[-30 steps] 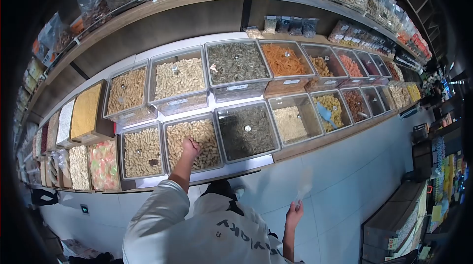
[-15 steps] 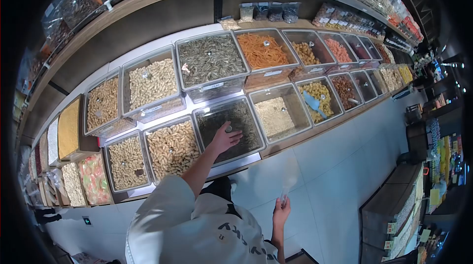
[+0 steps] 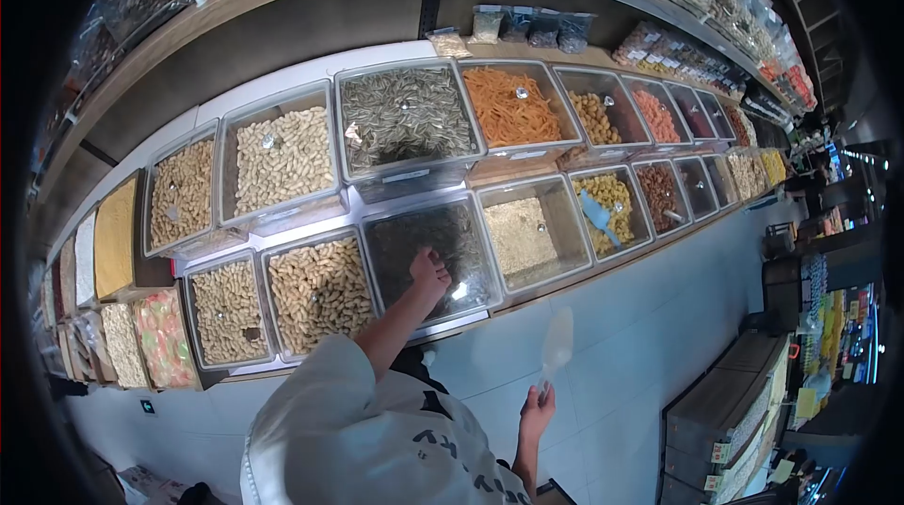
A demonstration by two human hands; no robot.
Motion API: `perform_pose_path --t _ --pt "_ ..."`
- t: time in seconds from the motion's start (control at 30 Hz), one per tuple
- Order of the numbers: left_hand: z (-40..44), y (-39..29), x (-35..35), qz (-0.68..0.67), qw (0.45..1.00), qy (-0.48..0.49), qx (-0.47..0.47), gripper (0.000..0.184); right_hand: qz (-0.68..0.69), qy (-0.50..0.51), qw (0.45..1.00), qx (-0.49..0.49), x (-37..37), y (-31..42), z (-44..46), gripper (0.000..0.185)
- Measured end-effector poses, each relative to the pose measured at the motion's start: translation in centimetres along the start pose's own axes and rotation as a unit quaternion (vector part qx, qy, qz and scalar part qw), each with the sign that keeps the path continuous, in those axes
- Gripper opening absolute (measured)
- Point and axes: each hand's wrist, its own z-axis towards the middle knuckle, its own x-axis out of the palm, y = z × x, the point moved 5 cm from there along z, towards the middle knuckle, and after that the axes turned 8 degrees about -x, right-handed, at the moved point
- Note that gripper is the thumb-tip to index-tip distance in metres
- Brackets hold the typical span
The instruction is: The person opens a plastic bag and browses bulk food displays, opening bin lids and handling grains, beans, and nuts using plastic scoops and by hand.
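My left hand (image 3: 430, 269) is closed over the clear lid of a front-row bin (image 3: 428, 232) of dark seeds. Its fingers curl around the lid's knob, which they hide. A bright glare shows on the lid beside the hand. Lower down, over the floor, my right hand (image 3: 537, 409) grips the handle of a translucent scoop (image 3: 557, 343), whose blade points up and away. Left of the seed bin is a bin of peanuts (image 3: 318, 293); on its right, a bin of pale grains (image 3: 521, 236).
Behind, a second row holds more peanuts (image 3: 282, 158), striped seeds (image 3: 405, 114) and orange strips (image 3: 513, 107). A blue scoop (image 3: 597, 213) lies in a bin of yellow pieces. Bagged goods (image 3: 541, 26) stand at the back. Another display (image 3: 725, 411) is at the lower right.
My left hand has moved right from the peanut bin to the seed bin's lid, and its spread fingers have closed. My right hand still holds the scoop. The view has shifted.
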Motion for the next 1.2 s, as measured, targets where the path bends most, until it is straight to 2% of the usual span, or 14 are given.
perform_pose_path --t 0.17,0.27,0.33,0.4,0.47,0.53,0.63,0.67,0.73,0.8,0.83,0.9,1.1,1.2 --pt "-9.6 -1.3 -0.2 -0.021 0.995 0.096 0.009 0.029 -0.007 0.061 0.998 -0.016 4.8 4.0 3.7 0.035" --pt "-15.1 -2.9 -2.2 -0.02 0.985 0.163 -0.045 0.034 -0.028 0.119 0.992 -0.032 9.1 4.4 6.8 0.034" --pt "-18.2 -3.9 -4.7 0.004 0.979 0.189 -0.08 0.032 -0.135 0.229 0.954 -0.139 13.2 5.8 8.1 0.041" --pt "-20.4 -5.4 -7.3 0.025 0.963 0.257 -0.081 0.035 -0.199 0.263 0.931 -0.16 17.2 7.2 9.1 0.041" --pt "-21.9 -6.3 -9.9 0.023 0.972 0.226 -0.066 0.037 -0.23 0.279 0.918 -0.161 21.0 7.6 10.3 0.041" --pt "-23.0 -7.8 -12.7 0.001 0.965 0.261 0.021 0.038 -0.222 0.27 0.912 -0.214 24.6 4.9 11.7 0.041" --pt "-24.3 -9.4 -15.7 -0.043 0.957 0.273 0.086 0.033 -0.203 0.335 0.901 -0.185 27.6 5.5 9.2 0.035" --pt "-25.4 -9.8 -15.6 -0.065 0.962 0.24 0.114 0.033 -0.222 0.355 0.9 -0.124 26.9 5.4 7.8 0.034" --pt "-25.9 -10.4 -16.3 -0.087 0.952 0.256 0.147 0.033 -0.25 0.362 0.876 -0.195 25.7 5.7 5.2 0.03" --pt "-26.2 -10.4 -16.7 -0.115 0.94 0.267 0.176 0.033 -0.265 0.423 0.847 -0.186 23.7 5.6 3.8 0.032" --pt "-26.4 -10.6 -16.5 -0.13 0.934 0.269 0.195 0.032 -0.252 0.43 0.822 -0.276 22.6 5.6 3.5 0.035" --pt "-26.7 -10.7 -15.7 -0.148 0.921 0.283 0.223 0.032 -0.279 0.43 0.818 -0.262 20.7 6.1 4.8 0.036" --pt "-25.1 -9.6 -12.7 -0.17 0.901 0.33 0.222 0.033 -0.28 0.404 0.828 -0.27 17.9 5.5 9.3 0.037" --pt "-24.4 -8.9 -11.0 -0.185 0.903 0.325 0.212 0.034 -0.254 0.446 0.796 -0.321 18.7 6.2 9.7 0.033"
